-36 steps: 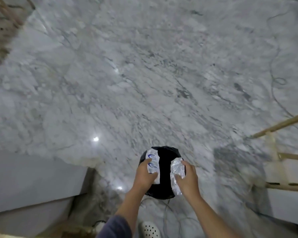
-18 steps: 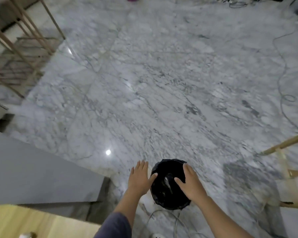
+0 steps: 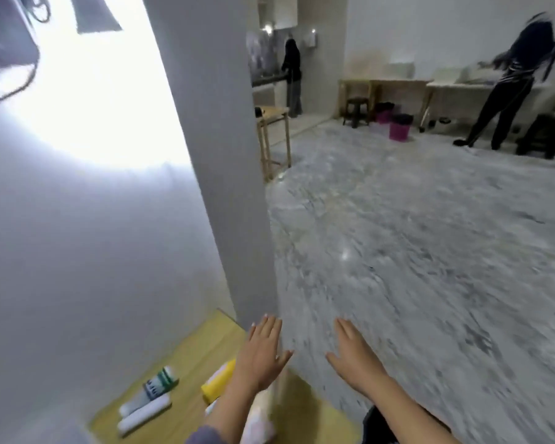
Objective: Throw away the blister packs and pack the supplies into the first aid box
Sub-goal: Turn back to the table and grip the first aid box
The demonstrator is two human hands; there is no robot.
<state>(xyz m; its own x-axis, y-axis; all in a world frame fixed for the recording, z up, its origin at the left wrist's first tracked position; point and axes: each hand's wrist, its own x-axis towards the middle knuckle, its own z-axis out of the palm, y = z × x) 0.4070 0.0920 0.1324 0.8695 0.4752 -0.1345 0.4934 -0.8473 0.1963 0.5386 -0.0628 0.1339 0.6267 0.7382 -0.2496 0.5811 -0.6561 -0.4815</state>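
Observation:
My left hand (image 3: 263, 354) and my right hand (image 3: 354, 355) are both raised flat with fingers spread and nothing in them. On the yellow wooden table (image 3: 205, 341) at the lower left lie a white tube with a green band (image 3: 151, 387), a white roll (image 3: 143, 415) beside it and a yellow packet (image 3: 218, 381), partly hidden by my left wrist. The black rim of the bin (image 3: 374, 426) shows under my right forearm at the bottom edge. No first aid box and no blister packs are visible.
A grey wall corner (image 3: 225, 174) rises right behind the table. Marble floor (image 3: 430, 251) spreads to the right. Far off stand wooden tables (image 3: 274, 129), a stool, pink bins (image 3: 399, 128) and two people (image 3: 507, 88).
The blister packs left my hands over the black bin a second ago. Both hands opened, and my view has swung up from the floor to the table and room.

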